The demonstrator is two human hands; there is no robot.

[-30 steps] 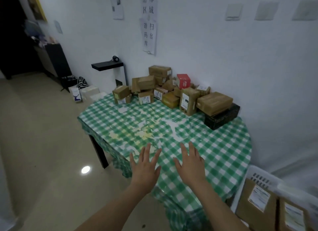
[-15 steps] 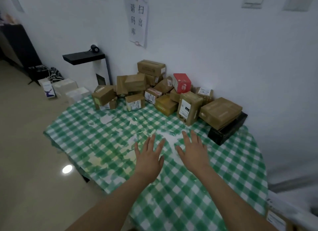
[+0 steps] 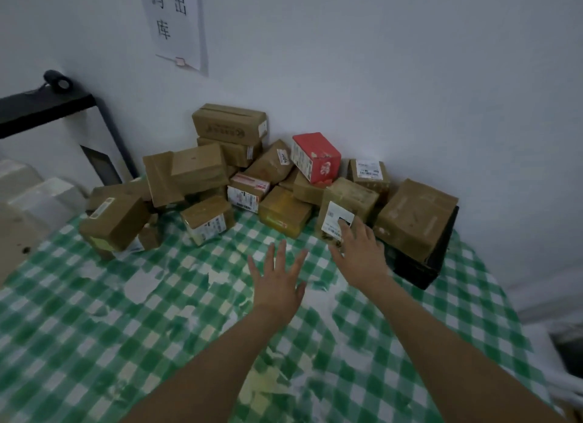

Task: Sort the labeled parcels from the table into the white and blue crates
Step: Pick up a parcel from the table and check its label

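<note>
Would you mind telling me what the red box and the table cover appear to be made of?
Red box: probably printed cardboard, smooth finish; crisp folded edges, printed faces. Table cover: likely plastic-coated cloth, glossy; pale glare patches on the green check.

Wall [image 3: 378, 59]: white, plain, ran behind the whole scene.
Paper sheet [image 3: 176, 25]: white, fixed to the wall at upper left, printed with large dark Chinese characters; its lower corner curled away from the wall.
Shelf [image 3: 44, 110]: black, flat, at far left against the wall, on a thin black leg.
Small dark object [image 3: 58, 81]: rounded, lay on the shelf's back edge; kind not legible.
Pale blocks [image 3: 41, 195]: whitish, foam-like, stacked at the left edge below the shelf.
Tablecloth [image 3: 94, 312]: green-and-white check, glossy, with worn whitish patches across its middle and near edge.
</note>
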